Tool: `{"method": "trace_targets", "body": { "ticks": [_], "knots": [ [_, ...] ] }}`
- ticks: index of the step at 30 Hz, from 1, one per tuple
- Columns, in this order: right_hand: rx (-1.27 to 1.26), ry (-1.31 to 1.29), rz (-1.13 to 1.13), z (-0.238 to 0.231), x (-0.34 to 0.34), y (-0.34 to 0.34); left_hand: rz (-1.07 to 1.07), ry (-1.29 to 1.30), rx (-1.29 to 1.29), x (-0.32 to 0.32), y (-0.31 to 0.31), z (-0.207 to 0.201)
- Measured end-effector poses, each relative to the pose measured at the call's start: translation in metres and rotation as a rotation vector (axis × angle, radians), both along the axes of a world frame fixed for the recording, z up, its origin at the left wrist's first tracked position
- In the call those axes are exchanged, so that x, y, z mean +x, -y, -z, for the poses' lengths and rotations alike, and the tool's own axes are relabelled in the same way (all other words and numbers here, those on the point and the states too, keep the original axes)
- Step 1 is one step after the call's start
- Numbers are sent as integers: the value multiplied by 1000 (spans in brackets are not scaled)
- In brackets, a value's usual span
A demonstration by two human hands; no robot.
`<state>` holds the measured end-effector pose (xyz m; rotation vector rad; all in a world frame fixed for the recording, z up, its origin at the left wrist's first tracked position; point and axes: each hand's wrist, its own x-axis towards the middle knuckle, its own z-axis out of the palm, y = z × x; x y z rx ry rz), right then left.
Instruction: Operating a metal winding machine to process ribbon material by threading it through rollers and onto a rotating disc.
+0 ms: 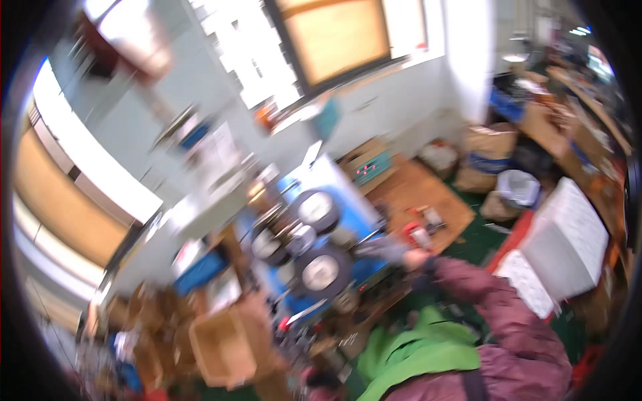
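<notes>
My right arm, in a mauve sleeve [475, 284], reaches toward the front edge of a blue machine [364, 212]. My right hand [414, 258] is smeared by motion, and a blurred grey shape [378, 249] extends from it toward the machine. I cannot tell whether that is a glove or something held. On the machine sit round dark wheels with pale centres, one at the front [321, 273] and one behind it [315, 208]. At the lower edge a dark, blurred shape [321, 377] may be my left hand; its fingers cannot be made out. A green apron [421, 351] covers my front.
Right of the machine is a brown board [428, 190] with a red-and-white item [418, 234] on it. A teal control box [373, 168] stands behind. An open tan box [224, 344] is at lower left. White stacked sheets [565, 237], sacks [488, 157] and a lined bucket [518, 187] are right.
</notes>
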<state>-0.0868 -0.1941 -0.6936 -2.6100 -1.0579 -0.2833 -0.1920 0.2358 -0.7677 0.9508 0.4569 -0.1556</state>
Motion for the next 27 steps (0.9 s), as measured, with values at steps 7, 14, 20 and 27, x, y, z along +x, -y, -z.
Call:
{"method": "trace_targets", "body": {
  "ticks": [7, 14, 20, 27],
  "knots": [
    [461, -359, -18, -12, 82, -118, 163, 898, 1704, 23, 108, -161],
    [515, -455, 102, -35, 80, -139, -604, 510, 1961, 61, 174, -222],
    [581, -551, 162, -31, 60, -145, -1281, 41, 2053, 72, 198, -249],
    [707, -681, 224, -37, 53, -135, -2067, -559, 1955, 77, 224, -261]
  ]
}}
